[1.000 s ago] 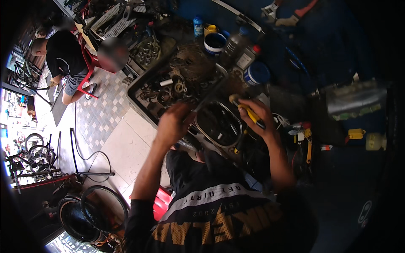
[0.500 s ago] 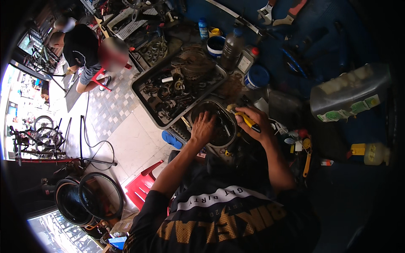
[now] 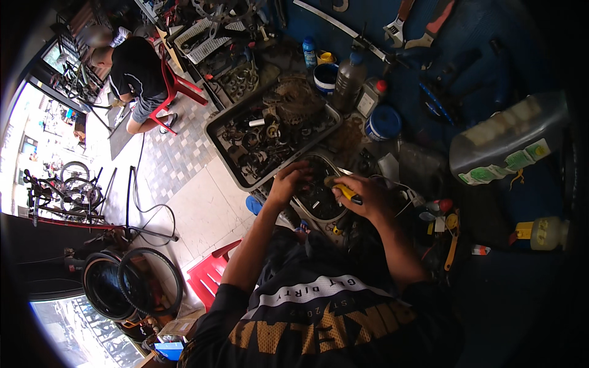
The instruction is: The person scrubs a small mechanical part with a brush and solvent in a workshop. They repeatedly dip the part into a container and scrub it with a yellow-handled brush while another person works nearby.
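At 3 o'clock of oval basin [image 3: 336, 217]: right hand [image 3: 369, 197], fingers curled round yellow-and-black brush [image 3: 350, 194], bristle end over basin. At 9 to 10 o'clock: left hand [image 3: 290, 183], partly open over basin, fingertips in shadow, cannot tell whether gripping anything. Beyond, between 10 and 11: grey tray [image 3: 224, 158] of metal parts. At 1: red-capped bottle [image 3: 369, 99]. Farthest, at 10: seated person [image 3: 142, 72] on red chair [image 3: 174, 87].
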The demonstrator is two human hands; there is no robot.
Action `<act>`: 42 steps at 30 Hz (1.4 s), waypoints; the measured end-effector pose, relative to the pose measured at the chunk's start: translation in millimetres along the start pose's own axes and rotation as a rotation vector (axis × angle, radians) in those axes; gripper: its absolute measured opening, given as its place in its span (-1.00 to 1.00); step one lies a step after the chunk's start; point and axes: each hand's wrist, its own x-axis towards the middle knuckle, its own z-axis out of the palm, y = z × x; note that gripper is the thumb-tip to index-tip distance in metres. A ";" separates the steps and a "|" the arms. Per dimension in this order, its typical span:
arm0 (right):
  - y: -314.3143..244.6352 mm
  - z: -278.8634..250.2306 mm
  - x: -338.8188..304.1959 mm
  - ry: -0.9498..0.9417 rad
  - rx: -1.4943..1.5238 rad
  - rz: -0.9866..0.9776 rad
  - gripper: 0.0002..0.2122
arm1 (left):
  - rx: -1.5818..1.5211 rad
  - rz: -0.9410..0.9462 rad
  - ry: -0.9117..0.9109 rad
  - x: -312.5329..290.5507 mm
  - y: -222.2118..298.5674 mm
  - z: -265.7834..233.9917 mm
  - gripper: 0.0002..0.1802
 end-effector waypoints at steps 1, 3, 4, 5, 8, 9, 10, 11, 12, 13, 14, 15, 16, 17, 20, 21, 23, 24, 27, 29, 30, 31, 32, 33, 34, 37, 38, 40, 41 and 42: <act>0.8 6.2 0.6 -0.038 -0.015 -0.002 -0.70 | -0.054 -0.018 0.009 0.2 0.4 -0.8 -0.49; 4.1 20.3 2.2 -0.093 -0.045 -0.031 -0.69 | -0.141 -0.030 0.038 -0.2 -0.4 -1.7 -0.52; 6.5 27.7 3.6 -0.100 -0.043 -0.055 -0.71 | -0.181 -0.030 0.053 -0.2 -1.3 -2.0 -0.54; 9.1 34.7 4.3 -0.100 -0.042 -0.093 -0.72 | -0.155 -0.021 0.069 -0.3 -2.7 -2.1 -0.54; 16.0 47.1 2.0 -0.138 -0.043 -0.085 -0.76 | -0.092 0.041 0.096 -1.7 -6.8 -5.4 -0.56; 17.9 47.1 1.8 -0.152 -0.044 -0.075 -0.77 | -0.086 0.062 0.085 -3.0 -8.1 -7.0 -0.57; 18.7 46.2 2.4 -0.204 -0.066 -0.022 -0.77 | -0.069 0.053 0.099 -4.7 -9.2 -8.7 -0.58; 18.8 42.9 3.4 -0.184 -0.057 0.011 -0.78 | -0.076 0.096 0.082 -7.0 -10.9 -9.1 -0.58; 17.0 40.6 6.2 -0.104 0.029 0.004 -0.78 | -0.068 0.129 0.073 -8.7 -11.2 -9.7 -0.58; 14.1 37.4 9.4 -0.055 0.085 0.053 -0.78 | -0.047 0.127 0.079 -10.9 -11.8 -9.0 -0.58; 10.2 34.2 13.4 -0.022 0.143 0.134 -0.78 | -0.018 0.118 0.094 -12.2 -11.8 -7.1 -0.58; 5.6 32.2 20.0 0.034 0.137 0.144 -0.77 | -0.015 0.131 0.098 -13.2 -11.5 -3.9 -0.60; -0.7 33.0 25.4 0.065 0.197 0.104 -0.77 | -0.005 0.135 0.112 -14.0 -11.1 0.1 -0.61; -7.7 36.7 30.7 0.090 0.258 0.094 -0.77 | 0.007 0.127 0.125 -14.5 -10.1 4.4 -0.62; -22.6 54.3 46.8 0.206 0.292 -0.077 -0.77 | 0.608 0.224 0.166 -12.5 -1.8 10.7 -0.66; -21.7 54.9 48.7 0.173 0.270 -0.042 -0.77 | 0.577 0.322 0.211 -14.3 -1.8 13.8 -0.68; -14.8 54.8 51.2 0.202 0.241 0.126 -0.77 | 0.306 0.283 0.198 -16.1 1.1 13.0 -0.65; -9.2 53.3 51.3 0.181 0.199 0.277 -0.77 | 0.073 0.270 0.142 -17.2 1.5 12.2 -0.63; 5.3 54.4 49.6 0.173 0.397 0.231 -0.80 | 0.114 0.215 0.193 -17.6 0.5 11.5 -0.61; 9.5 63.6 49.8 0.222 0.604 0.200 -0.79 | 0.126 0.235 0.146 -15.6 -0.6 13.6 -0.60; 12.2 64.7 48.1 0.243 0.548 0.263 -0.78 | 0.134 0.218 0.129 -14.5 -0.4 14.8 -0.59; 13.4 67.1 47.4 0.244 0.524 0.273 -0.77 | 0.129 0.237 0.128 -12.3 1.0 15.5 -0.58; 14.0 68.4 46.0 0.221 0.531 0.316 -0.76 | 0.087 0.258 0.142 -12.1 2.4 15.2 -0.58; 14.7 66.8 43.2 0.145 0.521 0.407 -0.77 | 0.053 0.260 0.156 -12.0 4.1 13.9 -0.58; 13.5 66.4 40.7 0.146 0.491 0.298 -0.78 | 0.009 0.249 0.181 -12.9 5.1 12.4 -0.58; 5.1 60.0 31.3 0.212 0.351 0.177 -0.80 | 0.047 0.224 0.138 -10.9 4.0 9.5 -0.58; -0.3 60.0 30.5 0.238 0.322 0.127 -0.80 | 0.067 0.224 0.112 -9.1 2.6 9.2 -0.58; -12.0 60.5 30.1 0.155 0.145 0.019 -0.78 | 0.193 0.198 0.133 -4.6 0.0 9.0 -0.58; -18.2 63.1 30.1 0.122 0.233 0.048 -0.77 | 0.254 0.228 0.148 -2.3 -0.4 8.4 -0.59; -22.1 63.3 29.2 0.083 0.236 0.038 -0.76 | 0.325 0.237 0.178 -1.4 -0.8 8.1 -0.59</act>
